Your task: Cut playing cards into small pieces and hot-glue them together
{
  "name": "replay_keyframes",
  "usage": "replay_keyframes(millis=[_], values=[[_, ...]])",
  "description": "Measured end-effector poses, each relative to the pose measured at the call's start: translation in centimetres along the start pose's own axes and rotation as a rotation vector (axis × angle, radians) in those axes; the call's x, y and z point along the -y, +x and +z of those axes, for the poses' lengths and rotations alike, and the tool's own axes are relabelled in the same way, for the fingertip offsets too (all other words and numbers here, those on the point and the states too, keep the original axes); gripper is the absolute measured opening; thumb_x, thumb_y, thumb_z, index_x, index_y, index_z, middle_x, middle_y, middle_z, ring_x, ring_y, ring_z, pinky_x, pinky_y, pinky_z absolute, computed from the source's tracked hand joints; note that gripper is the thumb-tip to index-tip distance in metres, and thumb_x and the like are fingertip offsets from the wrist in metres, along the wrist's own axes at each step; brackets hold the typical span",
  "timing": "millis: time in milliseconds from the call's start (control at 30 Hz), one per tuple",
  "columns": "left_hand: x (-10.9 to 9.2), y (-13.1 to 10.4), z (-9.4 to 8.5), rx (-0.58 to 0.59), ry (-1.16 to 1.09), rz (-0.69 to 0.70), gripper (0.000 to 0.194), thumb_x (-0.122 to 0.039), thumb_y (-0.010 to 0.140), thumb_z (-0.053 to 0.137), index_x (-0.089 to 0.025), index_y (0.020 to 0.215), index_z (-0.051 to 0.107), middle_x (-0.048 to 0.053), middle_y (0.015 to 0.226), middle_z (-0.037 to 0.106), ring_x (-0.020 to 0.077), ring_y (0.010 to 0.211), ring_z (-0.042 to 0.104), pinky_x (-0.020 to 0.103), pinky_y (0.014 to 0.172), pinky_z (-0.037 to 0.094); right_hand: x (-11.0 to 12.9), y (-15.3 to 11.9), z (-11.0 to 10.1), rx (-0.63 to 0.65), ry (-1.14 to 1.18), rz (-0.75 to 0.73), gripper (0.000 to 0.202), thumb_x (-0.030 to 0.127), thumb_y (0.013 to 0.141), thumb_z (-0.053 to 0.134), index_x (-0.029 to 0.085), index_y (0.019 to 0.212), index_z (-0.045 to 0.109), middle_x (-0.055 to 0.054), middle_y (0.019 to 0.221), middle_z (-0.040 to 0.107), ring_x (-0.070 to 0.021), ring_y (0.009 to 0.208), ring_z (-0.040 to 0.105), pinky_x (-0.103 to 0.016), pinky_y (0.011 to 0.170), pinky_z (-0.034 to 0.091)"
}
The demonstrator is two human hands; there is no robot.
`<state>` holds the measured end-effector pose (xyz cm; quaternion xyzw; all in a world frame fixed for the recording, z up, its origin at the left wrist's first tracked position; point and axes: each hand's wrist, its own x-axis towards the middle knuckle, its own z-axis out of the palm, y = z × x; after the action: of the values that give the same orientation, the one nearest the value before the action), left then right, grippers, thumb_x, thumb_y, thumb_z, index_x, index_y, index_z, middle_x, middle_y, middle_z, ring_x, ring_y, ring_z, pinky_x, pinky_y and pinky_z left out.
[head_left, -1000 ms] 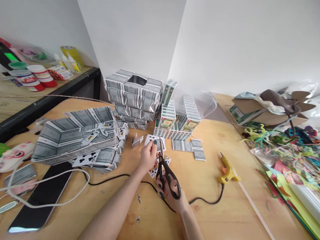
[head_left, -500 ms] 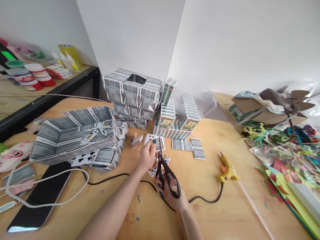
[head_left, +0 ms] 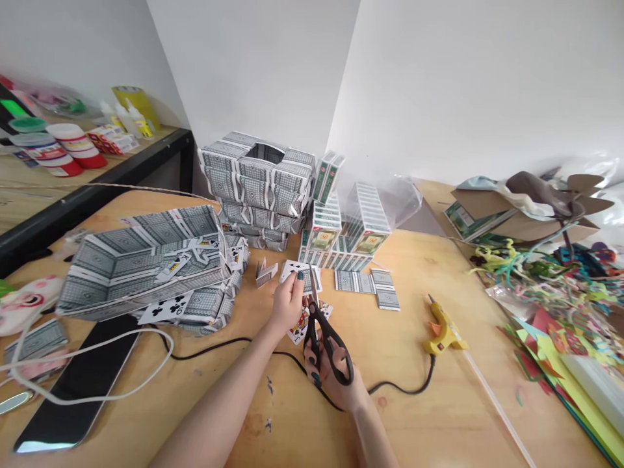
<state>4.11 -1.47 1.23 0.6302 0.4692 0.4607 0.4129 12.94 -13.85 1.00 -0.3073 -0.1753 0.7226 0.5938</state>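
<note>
Black-handled metal scissors (head_left: 313, 312) are being held through their loops by the right hand (head_left: 338, 393), their long axis pointing away from the body, while a grey-patterned paper playing card (head_left: 307, 284) is being pinched between the pressed thumb and fingers of the left hand (head_left: 289, 302), just left of the scissors' blades; whether it is being caught between them is not being shown. Around the scissors, a pale wooden tabletop (head_left: 419, 419) is being partly covered, with loose white-faced playing cards (head_left: 296, 333) lying beneath and a yellow plastic glue gun (head_left: 443, 335) resting well to the right.
</note>
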Motion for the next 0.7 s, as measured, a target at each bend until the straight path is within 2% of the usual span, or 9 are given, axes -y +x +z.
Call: replay_keyframes(millis=[200,400,567,700], values=[[0.01,-0.03,-0.02,0.005,-0.011,-0.009,0.024,-0.030,0.086,0.033,-0.019,0.065,0.038,-0.004,0.050,0.042,0.0104,0.047,0.044,0.022,0.049,0.033,0.05,0.00,-0.03,0.032,-0.025,0.017,0.048,0.058,0.060,0.068,0.022,0.089,0.057,-0.001,0.073,0.047,-0.0113,0.059,0.036,-0.021,0.047,0.027],[0.21,0.06,-0.17,-0.006,0.061,0.020,0.024,-0.030,0.086,0.033,-0.019,0.067,0.042,-0.001,0.055,0.047,0.0119,0.052,0.045,0.023,0.052,0.034,-0.05,-0.05,0.01,-0.009,-0.015,0.036,0.046,0.057,0.059,0.069,0.021,0.086,0.056,-0.001,0.074,0.047,-0.0097,0.058,0.034,-0.020,0.046,0.027],[0.34,0.03,-0.07,0.025,-0.016,-0.014,0.024,-0.031,0.086,0.032,-0.019,0.070,0.045,-0.001,0.056,0.048,0.0120,0.052,0.047,0.023,0.053,0.036,0.33,-0.15,0.52,-0.025,-0.023,0.007,0.046,0.056,0.058,0.070,0.021,0.085,0.056,-0.001,0.073,0.048,-0.0103,0.058,0.035,-0.021,0.046,0.026],[0.61,0.09,0.00,0.002,-0.018,-0.016,0.026,-0.034,0.086,0.033,-0.019,0.068,0.044,-0.002,0.055,0.045,0.0113,0.051,0.044,0.023,0.051,0.034,0.29,-0.14,0.21,-0.005,-0.010,0.033,0.047,0.056,0.059,0.069,0.021,0.088,0.056,-0.001,0.074,0.048,-0.0098,0.057,0.035,-0.020,0.046,0.027]])
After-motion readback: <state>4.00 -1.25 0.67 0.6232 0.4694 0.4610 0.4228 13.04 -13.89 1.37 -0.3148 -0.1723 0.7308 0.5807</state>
